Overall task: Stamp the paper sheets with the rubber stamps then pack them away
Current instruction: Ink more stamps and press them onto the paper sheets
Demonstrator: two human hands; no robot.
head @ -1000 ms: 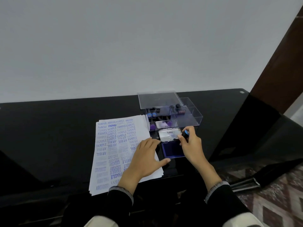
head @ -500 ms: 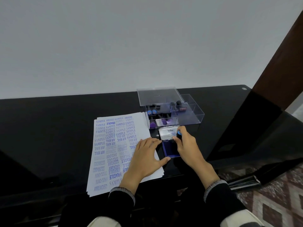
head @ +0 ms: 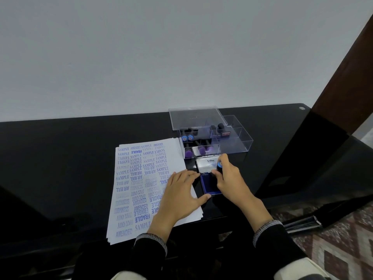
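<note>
Left hand: the left hand (head: 179, 196) lies palm down with fingers straight and spread on the right edge of the paper sheets (head: 141, 186), thumb stretched right toward the near corner of the ink pad (head: 210, 185), fingertips pointing away from the person
Right hand: the right hand (head: 230, 178) comes in from the near right, wrist low, fingers curled round a rubber stamp (head: 219, 166), pinching it between thumb and fingers
Stamp: black handle with a blue cap, long axis close to upright and leaning a little away from the person, cap uppermost; its lower end is hidden behind the fingers, so contact with the blue pad cannot be told
Ink pad: open, just right of the left hand and under the right one; blue pad nearer, silver lid (head: 206, 165) tilted up beyond it
Stamp box: a clear plastic box (head: 234, 141) beyond both hands, lid raised at the back, holding more stamps with blue, purple and black parts lying on their sides
Sheets: a stack under and left of the left hand, long axis running away from the person, near edge over the front of the black table (head: 60, 158)
Writing: "Artline" on the lid; on the top sheet SAMPLE, AMENDED, FRAGILE, AIR MAIL, EXPRESS and FAX OUT in blue, some upside down
Sleeves: dark, with pale stitched cuffs
</note>
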